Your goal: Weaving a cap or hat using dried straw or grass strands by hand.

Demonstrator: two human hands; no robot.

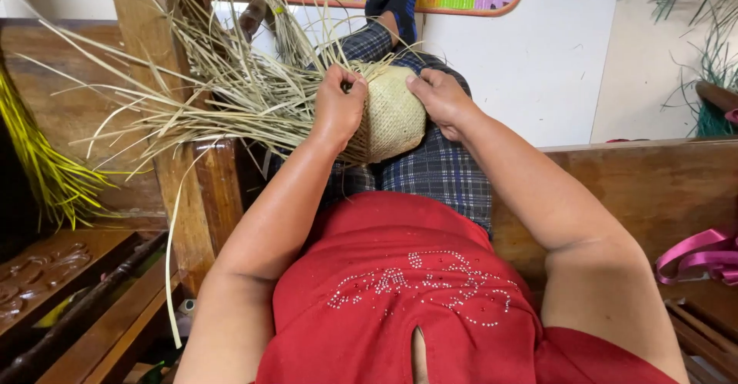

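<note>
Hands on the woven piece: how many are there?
2. The left hand pinches straw strands at the edge of the woven piece; the right hand rests against its other side. No others show.

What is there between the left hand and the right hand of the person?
In the head view, the rounded woven straw piece lies between the left hand and the right hand; both hands touch it.

- One head-worn view, looking steeply down the person's own torso onto the lap.
- Close range: forearms fill the middle; the floor lies beyond.
</note>
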